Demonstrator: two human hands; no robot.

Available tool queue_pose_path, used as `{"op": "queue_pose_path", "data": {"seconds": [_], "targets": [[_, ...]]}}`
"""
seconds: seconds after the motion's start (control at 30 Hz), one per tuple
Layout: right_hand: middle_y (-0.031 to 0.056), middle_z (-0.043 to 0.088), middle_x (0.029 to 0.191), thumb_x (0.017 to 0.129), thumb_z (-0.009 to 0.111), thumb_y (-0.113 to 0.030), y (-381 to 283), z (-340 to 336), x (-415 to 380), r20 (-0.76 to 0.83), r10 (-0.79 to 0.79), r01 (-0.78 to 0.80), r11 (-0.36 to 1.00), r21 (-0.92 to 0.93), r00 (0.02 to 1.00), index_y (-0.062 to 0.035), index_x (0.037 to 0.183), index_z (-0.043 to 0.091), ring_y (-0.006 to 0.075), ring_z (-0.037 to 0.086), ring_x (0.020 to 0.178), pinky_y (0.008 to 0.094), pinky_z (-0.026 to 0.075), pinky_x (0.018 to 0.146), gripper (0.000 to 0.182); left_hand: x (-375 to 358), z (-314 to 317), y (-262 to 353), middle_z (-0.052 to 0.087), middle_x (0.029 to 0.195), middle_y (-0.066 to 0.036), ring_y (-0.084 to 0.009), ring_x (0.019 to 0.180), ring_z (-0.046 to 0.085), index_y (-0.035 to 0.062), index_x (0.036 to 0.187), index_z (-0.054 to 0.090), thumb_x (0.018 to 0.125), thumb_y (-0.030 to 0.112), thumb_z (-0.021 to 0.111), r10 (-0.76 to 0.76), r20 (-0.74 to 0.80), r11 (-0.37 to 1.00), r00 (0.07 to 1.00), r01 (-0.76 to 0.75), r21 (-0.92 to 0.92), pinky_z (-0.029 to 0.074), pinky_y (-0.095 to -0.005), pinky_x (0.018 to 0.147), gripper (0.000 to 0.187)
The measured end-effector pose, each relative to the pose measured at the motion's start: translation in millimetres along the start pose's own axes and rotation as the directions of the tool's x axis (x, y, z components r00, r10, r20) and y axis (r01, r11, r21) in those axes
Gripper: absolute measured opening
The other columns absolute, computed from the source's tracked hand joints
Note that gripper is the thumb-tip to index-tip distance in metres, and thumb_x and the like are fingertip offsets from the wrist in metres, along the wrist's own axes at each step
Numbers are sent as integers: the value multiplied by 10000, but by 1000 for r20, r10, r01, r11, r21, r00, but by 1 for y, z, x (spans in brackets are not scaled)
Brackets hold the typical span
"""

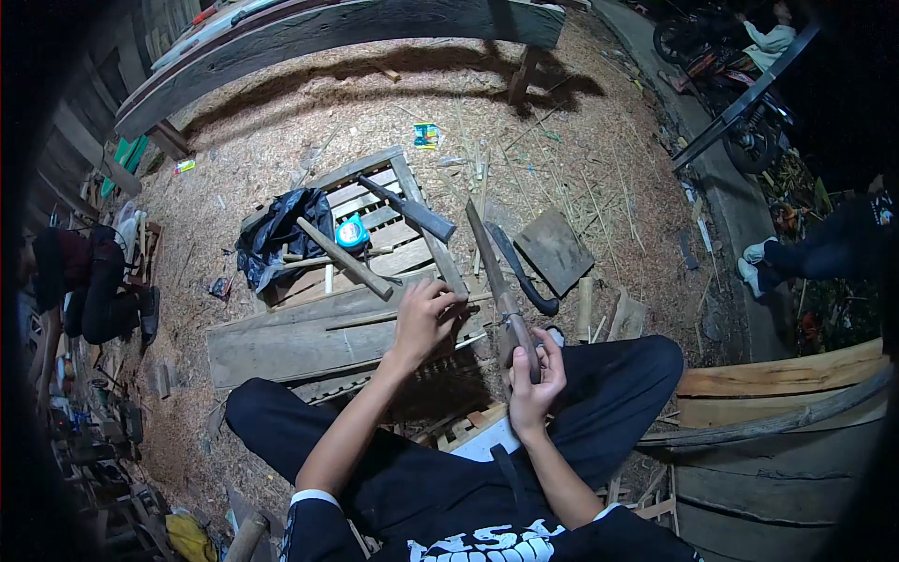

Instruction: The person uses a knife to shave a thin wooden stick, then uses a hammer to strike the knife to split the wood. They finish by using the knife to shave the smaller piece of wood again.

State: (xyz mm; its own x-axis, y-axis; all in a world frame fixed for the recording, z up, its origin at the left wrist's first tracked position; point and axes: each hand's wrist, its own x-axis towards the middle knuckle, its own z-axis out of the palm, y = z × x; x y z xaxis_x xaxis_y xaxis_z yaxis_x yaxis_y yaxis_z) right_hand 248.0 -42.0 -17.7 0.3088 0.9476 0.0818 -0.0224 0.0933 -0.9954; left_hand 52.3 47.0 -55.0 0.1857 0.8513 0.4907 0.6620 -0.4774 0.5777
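Note:
My right hand [535, 373] grips the wooden handle of a long knife [493, 272], its blade pointing away from me over the pallet. My left hand [426, 318] closes around a thin bamboo strip [375, 317] that lies across the wooden pallet [309, 342]. I sit with black-trousered legs spread, knees on either side of the hands.
On the pallet lie a hammer [345, 258], a machete-like blade [405, 208], a blue tape measure [352, 232] and a black bag [279, 234]. A dark curved knife [524, 276] and a board [554, 249] rest on sawdust. One person sits left, another far right.

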Motion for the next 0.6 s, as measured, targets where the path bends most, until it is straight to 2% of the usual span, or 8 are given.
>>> {"op": "queue_pose_path", "data": {"seconds": [0.03, 0.1, 0.23, 0.27, 0.33, 0.5, 0.6], "targets": [[-28, 553, 767, 1010, 688, -138, -2, 1, -2, -2, -1, 1, 1000, 0, 1000, -7, 1354, 547, 12, 458, 556, 202, 364, 478, 394, 0, 1, 0, 680, 968, -79, -309, 929, 623, 108, 1001, 785, 791, 136, 815, -40, 21, 999, 999, 40, -4, 490, -430, 789, 215], [-16, 615, 845, 1004, 683, -117, -6, 3, -5, 10, 65, -65, 998, 16, 998, 27, 1330, 572, 39, 541, 722, 216, 419, 628, 373, 0, 3, -1, 694, 980, -86, -322, 949, 635, 100, 1015, 794, 793, 139, 814, -77, 42, 997, 996, 77, -8, 501, -431, 810, 226], [-6, 625, 879, 998, 688, -123, -8, 6, -9, 38, 75, -75, 997, 7, 996, 38, 1342, 577, 46, 541, 752, 219, 432, 647, 396, 1, 3, -2, 697, 970, -87, -321, 946, 630, 104, 1030, 800, 795, 139, 814, -89, 42, 995, 995, 91, -48, 508, -433, 828, 239], [-6, 625, 879, 998, 688, -123, -7, 7, -10, 38, 74, -75, 997, 5, 996, 38, 1342, 577, 46, 541, 752, 219, 432, 647, 396, 1, 3, -1, 698, 969, -87, -320, 942, 630, 106, 1031, 803, 794, 138, 814, -97, 42, 994, 994, 99, -47, 510, -432, 828, 239], [-23, 574, 804, 1010, 685, -133, -6, 10, -11, 53, 1, 1, 999, -35, 999, 11, 1351, 562, 23, 494, 595, 202, 370, 519, 391, 0, 4, -2, 696, 965, -86, -318, 938, 629, 111, 1027, 806, 794, 140, 814, -102, 48, 993, 994, 104, -49, 510, -432, 826, 235], [-26, 569, 815, 1011, 668, -119, 1, 12, -19, 64, -67, 74, 992, -107, 996, 14, 1357, 561, 20, 482, 602, 208, 367, 522, 386, 2, 4, -1, 688, 945, -84, -312, 929, 626, 124, 1010, 813, 791, 150, 813, -139, 62, 988, 988, 142, -54, 511, -430, 823, 220], [-23, 574, 818, 1014, 653, -106, 14, 7, -18, 108, 6, 6, 994, -113, 994, 20, 1416, 538, 22, 473, 592, 216, 367, 508, 437, 2, 5, -1, 677, 962, -62, -294, 934, 628, 131, 1002, 804, 807, 120, 777, -98, 57, 995, 994, 100, -16, 517, -422, 813, 198]]}}
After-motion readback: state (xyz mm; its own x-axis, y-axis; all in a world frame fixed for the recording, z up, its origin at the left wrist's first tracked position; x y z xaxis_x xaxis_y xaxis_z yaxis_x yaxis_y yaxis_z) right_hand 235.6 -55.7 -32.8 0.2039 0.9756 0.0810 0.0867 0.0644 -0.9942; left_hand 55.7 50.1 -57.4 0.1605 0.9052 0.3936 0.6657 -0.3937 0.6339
